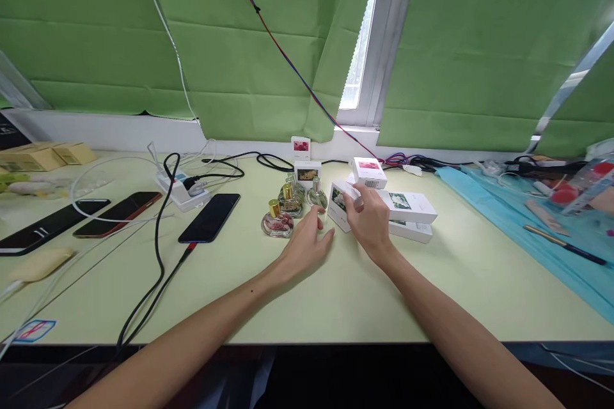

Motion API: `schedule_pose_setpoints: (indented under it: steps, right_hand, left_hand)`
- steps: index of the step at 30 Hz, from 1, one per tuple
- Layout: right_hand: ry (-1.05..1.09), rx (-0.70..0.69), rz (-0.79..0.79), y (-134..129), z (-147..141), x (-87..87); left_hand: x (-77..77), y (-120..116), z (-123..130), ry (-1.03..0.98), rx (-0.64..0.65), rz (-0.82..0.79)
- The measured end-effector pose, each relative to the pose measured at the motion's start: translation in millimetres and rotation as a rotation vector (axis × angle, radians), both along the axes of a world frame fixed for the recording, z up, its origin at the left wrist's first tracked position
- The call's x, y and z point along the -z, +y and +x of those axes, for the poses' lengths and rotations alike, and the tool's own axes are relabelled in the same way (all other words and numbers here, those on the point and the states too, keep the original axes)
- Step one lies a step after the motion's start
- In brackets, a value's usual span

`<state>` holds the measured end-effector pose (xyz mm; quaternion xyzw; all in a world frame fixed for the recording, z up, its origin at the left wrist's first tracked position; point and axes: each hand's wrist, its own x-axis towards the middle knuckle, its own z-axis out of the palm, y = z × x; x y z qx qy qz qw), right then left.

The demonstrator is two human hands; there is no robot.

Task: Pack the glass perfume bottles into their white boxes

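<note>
My left hand (309, 239) rests low over the table with thumb and fingers apart, holding nothing. Just beyond its fingertips stands a clear glass perfume bottle (317, 195); I cannot tell whether they touch. To its left are a perfume bottle with a gold cap and pink flowers inside (278, 225) and another gold-capped bottle (290, 204), with one more partly hidden behind. My right hand (370, 217) grips a white perfume box (339, 208) by its upper edge; the box tilts. Right of that hand, white boxes with a green-and-white flower picture (411, 206) lie stacked.
Another white box (369, 172) with a pink picture sits behind my right hand. Upright boxes (307, 172) stand behind the bottles. On the left lie a phone (210, 218), a power strip (182, 193) and loose cables. A blue plastic sheet (522, 223) covers the right side.
</note>
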<state>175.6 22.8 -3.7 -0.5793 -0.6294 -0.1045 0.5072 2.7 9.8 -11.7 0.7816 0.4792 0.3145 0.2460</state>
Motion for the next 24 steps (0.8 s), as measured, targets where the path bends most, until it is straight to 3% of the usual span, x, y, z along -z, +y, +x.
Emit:
schedule_pose_setpoints:
  steps: [9,24]
  right_hand:
    - [-0.106,0.04,-0.11,10.1,-4.6,-3.7]
    - [-0.26,0.08,-0.446,25.8,-17.7,-43.3]
  left_hand:
    - [0.2,-0.6,-0.5,0.051,0.041,-0.015]
    - [4.6,-0.1,-1.5,0.057,0.055,-0.006]
